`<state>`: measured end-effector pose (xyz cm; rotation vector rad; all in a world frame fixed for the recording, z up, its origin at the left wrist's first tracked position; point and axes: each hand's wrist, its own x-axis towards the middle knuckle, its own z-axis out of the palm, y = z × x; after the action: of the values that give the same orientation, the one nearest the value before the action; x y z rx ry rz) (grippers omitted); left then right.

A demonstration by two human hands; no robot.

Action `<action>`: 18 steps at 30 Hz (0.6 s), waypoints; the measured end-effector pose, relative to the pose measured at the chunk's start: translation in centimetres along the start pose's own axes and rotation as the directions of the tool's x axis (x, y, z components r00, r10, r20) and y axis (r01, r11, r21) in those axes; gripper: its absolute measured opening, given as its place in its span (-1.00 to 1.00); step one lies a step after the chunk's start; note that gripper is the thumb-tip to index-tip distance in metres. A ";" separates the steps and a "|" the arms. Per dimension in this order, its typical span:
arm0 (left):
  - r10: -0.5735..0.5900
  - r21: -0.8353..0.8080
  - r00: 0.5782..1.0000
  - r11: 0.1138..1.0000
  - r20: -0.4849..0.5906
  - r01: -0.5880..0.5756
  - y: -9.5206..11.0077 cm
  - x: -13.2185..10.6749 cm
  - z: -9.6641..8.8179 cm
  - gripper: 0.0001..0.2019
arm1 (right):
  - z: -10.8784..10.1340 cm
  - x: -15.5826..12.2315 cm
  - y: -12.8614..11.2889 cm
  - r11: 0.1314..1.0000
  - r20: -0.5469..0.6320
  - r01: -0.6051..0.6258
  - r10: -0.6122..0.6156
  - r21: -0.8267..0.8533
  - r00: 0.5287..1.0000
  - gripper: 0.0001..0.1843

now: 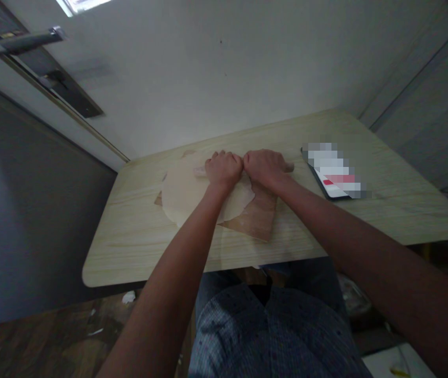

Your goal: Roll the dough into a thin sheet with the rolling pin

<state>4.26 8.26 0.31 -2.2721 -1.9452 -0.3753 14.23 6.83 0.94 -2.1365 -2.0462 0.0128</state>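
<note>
A wide, thin sheet of pale dough [184,191] lies over a brown board [257,218] and hangs past its left and front edges. Across the dough's upper part runs a rolling pin [199,171], its left end and right end showing beyond my hands. My left hand [224,167] is closed round the pin, knuckles up. Right beside it, touching at the thumbs, my right hand [264,164] grips the same pin. The middle of the pin is hidden under both hands.
The light wood table [129,231] has rounded corners and backs onto a white door [224,79] with a metal handle [27,42]. A phone [332,170] with a lit screen lies to the right. A grey wall stands at the left.
</note>
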 end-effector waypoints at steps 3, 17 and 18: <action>0.014 -0.004 1.000 1.000 0.003 -0.014 -0.1 -0.3 -0.1 -0.59 | 0.2 -0.3 0.0 1.000 -0.017 0.009 -0.009 -0.007 1.000 -0.55; 0.067 0.003 0.996 0.998 -0.055 -0.067 -0.4 -2.9 -0.4 -0.60 | 0.0 -3.3 -0.4 0.994 -0.137 0.099 -0.106 -0.055 0.985 -0.52; 0.068 0.004 0.996 0.998 -0.053 -0.068 -0.4 -3.0 -0.5 -0.61 | 0.1 -3.4 -0.4 0.992 -0.149 0.109 -0.116 -0.058 0.982 -0.52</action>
<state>3.41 5.31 -0.07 -2.2960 -1.8368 -0.4204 13.68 3.44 0.52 -1.9785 -2.0942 -0.2116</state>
